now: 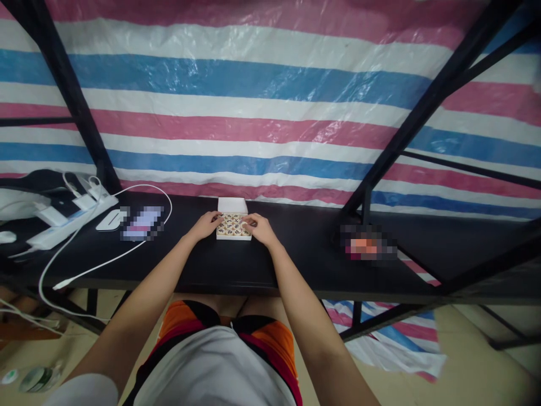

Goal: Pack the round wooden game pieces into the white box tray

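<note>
A small white box sits on the black desk in front of me, its lid folded up at the back. Round xiangqi pieces with dark characters fill it in rows. My left hand is at the box's left side, fingers curled over the edge with the tips by the pieces. From the right, my right hand reaches over the rim, thumb and fingers closed around a pale xiangqi piece at the upper right of the box. The fingers partly cover that piece.
On the left of the desk lie a power strip with chargers, a white cable, a white flat object and a blurred-out phone-like item. A pixelated orange object is at right. Black metal posts and a striped sheet stand behind.
</note>
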Motion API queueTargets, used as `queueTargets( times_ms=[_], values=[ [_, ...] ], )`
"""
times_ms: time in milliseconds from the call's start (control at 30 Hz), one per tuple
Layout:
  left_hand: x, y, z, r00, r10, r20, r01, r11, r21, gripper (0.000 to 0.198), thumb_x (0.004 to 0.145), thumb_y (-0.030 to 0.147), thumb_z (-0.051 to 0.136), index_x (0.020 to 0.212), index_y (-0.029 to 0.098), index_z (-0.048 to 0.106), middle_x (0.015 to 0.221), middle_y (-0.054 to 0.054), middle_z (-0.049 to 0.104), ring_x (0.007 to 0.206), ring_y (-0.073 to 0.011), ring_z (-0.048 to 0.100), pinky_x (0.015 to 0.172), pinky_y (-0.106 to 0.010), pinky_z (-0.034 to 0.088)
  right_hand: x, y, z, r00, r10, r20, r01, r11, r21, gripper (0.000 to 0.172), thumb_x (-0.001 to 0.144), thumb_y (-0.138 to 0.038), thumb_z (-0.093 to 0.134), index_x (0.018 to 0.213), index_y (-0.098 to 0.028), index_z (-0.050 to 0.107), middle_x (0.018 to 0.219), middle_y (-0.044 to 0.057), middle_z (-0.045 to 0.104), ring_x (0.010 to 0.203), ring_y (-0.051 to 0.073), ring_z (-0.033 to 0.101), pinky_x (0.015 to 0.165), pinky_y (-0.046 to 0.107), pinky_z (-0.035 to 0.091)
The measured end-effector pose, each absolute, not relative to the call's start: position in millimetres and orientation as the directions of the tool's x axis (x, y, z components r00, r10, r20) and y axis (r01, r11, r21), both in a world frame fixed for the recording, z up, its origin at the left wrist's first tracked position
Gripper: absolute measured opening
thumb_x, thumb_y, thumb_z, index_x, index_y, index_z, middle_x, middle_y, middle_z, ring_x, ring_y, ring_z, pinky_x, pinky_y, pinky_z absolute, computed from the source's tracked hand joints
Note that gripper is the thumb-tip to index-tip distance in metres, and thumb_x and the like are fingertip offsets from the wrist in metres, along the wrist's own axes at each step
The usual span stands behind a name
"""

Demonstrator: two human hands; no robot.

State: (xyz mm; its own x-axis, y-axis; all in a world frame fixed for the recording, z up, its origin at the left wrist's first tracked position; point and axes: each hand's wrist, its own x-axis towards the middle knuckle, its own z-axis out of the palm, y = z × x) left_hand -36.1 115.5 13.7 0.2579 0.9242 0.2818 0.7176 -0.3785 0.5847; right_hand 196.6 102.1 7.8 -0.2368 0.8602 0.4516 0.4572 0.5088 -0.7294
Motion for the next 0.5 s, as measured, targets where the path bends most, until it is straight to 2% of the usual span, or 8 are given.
queueTargets(
  times_ms=[267, 500],
  values=[
    [-37.3, 117.2, 12.4, 0.265, 0.924, 0.277, 0.719, -0.381, 0.581, 0.048, 0.087, 0.046, 0.045, 0.119, 0.013, 0.06, 0.101, -0.011, 0.063, 0.092, -0.0225, 0.06, 0.087, -0.034, 0.044, 199.6, 109.4, 5.2, -0.059, 0.888, 0.456, 0.382, 0.442, -0.812, 0.023, 0.07, -0.031, 0.057, 0.086, -0.018, 0.067, 0.081, 0.003, 0.067, 0.073, 0.015, 0.059, 0.073, 0.028, 0.047],
    [-37.8, 116.2, 12.9, 0.251, 0.929, 0.272, 0.725, -0.367, 0.583, 0.046, 0.087, 0.045, 0.045, 0.118, 0.015, 0.06, 0.101, -0.009, 0.062, 0.093, -0.0215, 0.059, 0.087, -0.032, 0.044, 210.2, 112.9, 5.4, 0.164, 0.917, 0.365, 0.434, 0.265, -0.861, 0.028, 0.066, -0.026, 0.054, 0.089, -0.018, 0.067, 0.078, 0.001, 0.068, 0.072, 0.015, 0.059, 0.074, 0.026, 0.046]
  ],
)
